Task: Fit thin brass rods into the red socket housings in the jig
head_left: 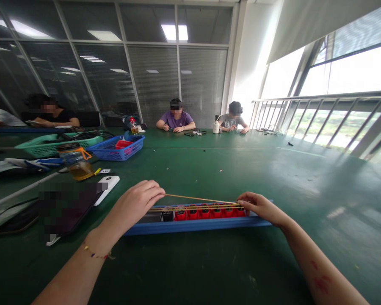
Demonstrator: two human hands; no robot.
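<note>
Blue tray (197, 227) is resting on the tabletop (184, 178); golden strands (193, 208) are already running over its red cups (205, 214), while the left hand's (141, 197) and right hand's (262, 206) fingers are pinching another strand (203, 199), raised higher.

The head view looks down and forward across the table (184, 173)

Thin tan stick (200, 198) slants; long blue tray (197, 227) lies beneath.
</note>
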